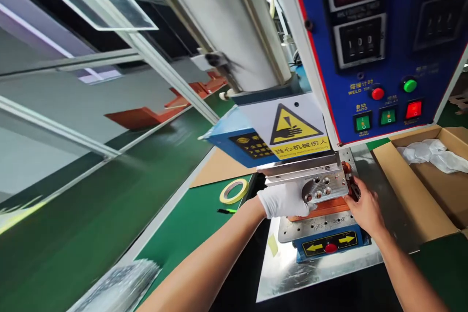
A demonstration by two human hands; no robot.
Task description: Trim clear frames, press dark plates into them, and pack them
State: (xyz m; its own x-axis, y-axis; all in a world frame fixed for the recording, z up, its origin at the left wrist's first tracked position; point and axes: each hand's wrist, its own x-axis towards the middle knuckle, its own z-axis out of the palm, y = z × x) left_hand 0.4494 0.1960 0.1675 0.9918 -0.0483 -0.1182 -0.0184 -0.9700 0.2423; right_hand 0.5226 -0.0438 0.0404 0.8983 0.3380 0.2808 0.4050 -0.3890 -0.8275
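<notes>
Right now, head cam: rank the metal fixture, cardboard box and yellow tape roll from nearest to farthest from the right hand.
From the right hand:
1. Metal fixture: touching, at the hand's left.
2. Cardboard box: close on the hand's right, not touching.
3. Yellow tape roll: farthest, off left, beyond the gloved left hand.

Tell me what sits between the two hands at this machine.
The head view shows a drilled metal block, above an orange pad, between the gloved left hand and bare right hand.
</notes>
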